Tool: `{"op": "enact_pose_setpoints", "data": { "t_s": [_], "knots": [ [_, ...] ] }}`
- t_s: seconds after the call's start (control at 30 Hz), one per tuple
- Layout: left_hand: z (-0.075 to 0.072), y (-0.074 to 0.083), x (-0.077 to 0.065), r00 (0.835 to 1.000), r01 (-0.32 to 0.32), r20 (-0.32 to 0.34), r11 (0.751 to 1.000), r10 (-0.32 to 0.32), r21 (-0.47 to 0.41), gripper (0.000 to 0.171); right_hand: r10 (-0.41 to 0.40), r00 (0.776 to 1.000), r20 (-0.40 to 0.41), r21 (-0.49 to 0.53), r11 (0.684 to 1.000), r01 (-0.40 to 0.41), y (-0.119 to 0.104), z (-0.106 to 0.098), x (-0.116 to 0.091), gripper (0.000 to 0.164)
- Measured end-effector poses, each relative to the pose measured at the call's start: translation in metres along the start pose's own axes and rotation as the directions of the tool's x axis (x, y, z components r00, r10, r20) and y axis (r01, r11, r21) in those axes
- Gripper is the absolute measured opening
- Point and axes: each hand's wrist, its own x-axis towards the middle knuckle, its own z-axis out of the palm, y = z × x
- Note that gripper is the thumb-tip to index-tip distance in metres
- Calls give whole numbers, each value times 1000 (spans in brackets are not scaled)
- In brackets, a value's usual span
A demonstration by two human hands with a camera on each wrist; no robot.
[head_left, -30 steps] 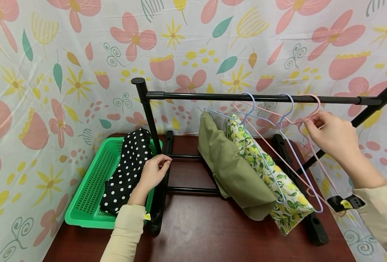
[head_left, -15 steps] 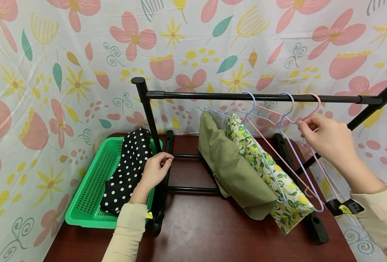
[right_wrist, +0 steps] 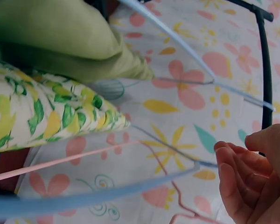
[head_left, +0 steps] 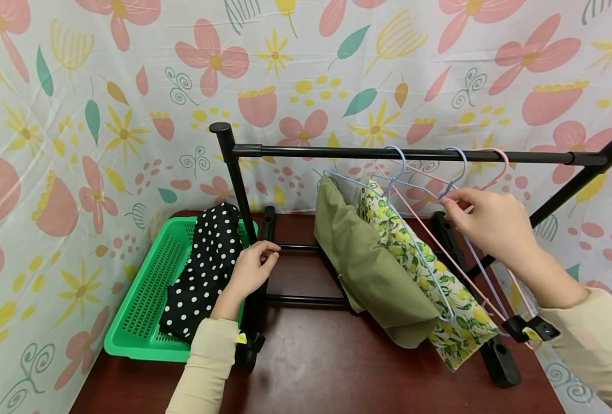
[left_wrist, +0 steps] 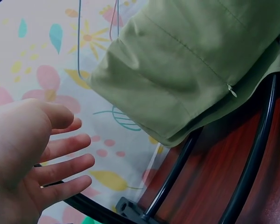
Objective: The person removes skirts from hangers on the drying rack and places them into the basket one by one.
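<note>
My right hand (head_left: 494, 224) is at the neck of the second blue hanger (head_left: 463, 164). In the right wrist view its fingers are loosely curled, with a gap between thumb and forefinger. The lemon-print cushion cover (head_left: 469, 330) hangs from this hanger. To its left, an olive-green cushion cover (head_left: 368, 270) hangs on another blue hanger (head_left: 402, 164); its zip pull (left_wrist: 231, 90) shows in the left wrist view. A pink hanger (head_left: 504, 164) is on the rail to the right. My left hand (head_left: 251, 273) hovers near the rack's left post, fingers relaxed, holding nothing.
A black garment rack rail (head_left: 311, 152) spans the view above a dark red-brown table (head_left: 326, 356). At left a green basket (head_left: 145, 339) holds a black polka-dot cloth (head_left: 202, 282). A flower-patterned sheet (head_left: 145, 57) covers the wall behind.
My right hand has moved left, from the neck of the pink hanger to that of the second blue one. The left hand has shifted slightly right. The hooks stay in place on the rail.
</note>
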Motion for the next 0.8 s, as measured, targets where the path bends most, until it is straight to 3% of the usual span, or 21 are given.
{"op": "enact_pose_setpoints", "data": {
  "t_s": [0.47,0.8],
  "knots": [
    [18,-3,2,999,33,34,999,-33,0,24,-55,996,70,89,995,48,-26,21,12,20],
    [29,-5,1,1000,-20,1,999,20,36,24,-106,978,178,130,988,84,-31,32,25,22]
  ]
}}
